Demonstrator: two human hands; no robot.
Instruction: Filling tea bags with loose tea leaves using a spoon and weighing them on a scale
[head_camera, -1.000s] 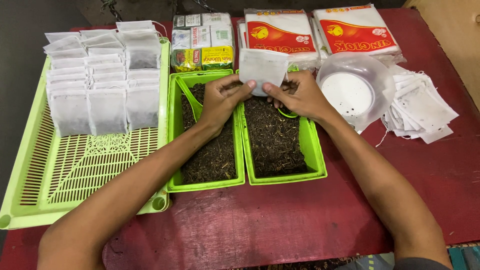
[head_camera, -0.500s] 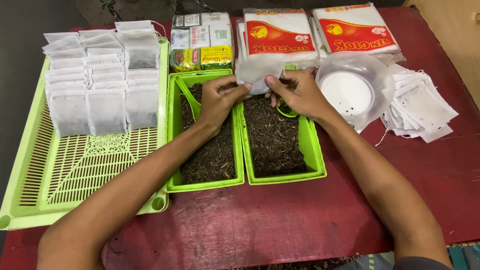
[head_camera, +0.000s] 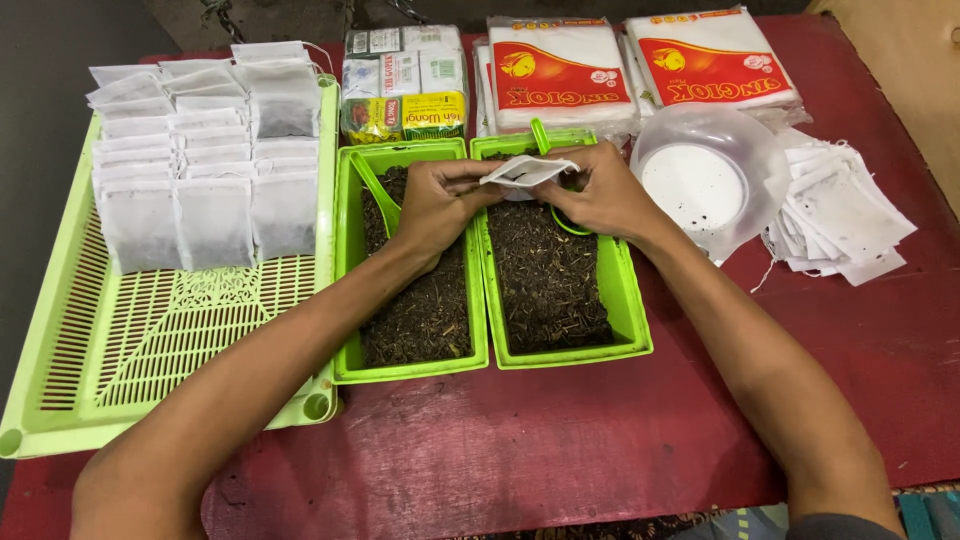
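Observation:
My left hand (head_camera: 438, 205) and my right hand (head_camera: 598, 190) both pinch one small white filter bag (head_camera: 523, 172), held low and nearly flat over the back of two green trays. The left green tray (head_camera: 352, 290) and the right green tray (head_camera: 632, 300) each hold dark loose tea leaves. A green scoop (head_camera: 378, 195) lies in the left tray. Another green scoop (head_camera: 541, 135) sticks up behind the bag by my right hand.
A light green slatted tray (head_camera: 150, 340) at left carries rows of filled white bags (head_camera: 190, 150). Packets of tea (head_camera: 404, 85) and two packs of white bags (head_camera: 640, 65) line the back. A clear bowl (head_camera: 712, 175) and loose empty bags (head_camera: 845, 215) sit right on the red table.
The white bag, held upright a second ago, has been lowered and tipped flat between both hands over the trays. The green scoop handle behind it has come into sight.

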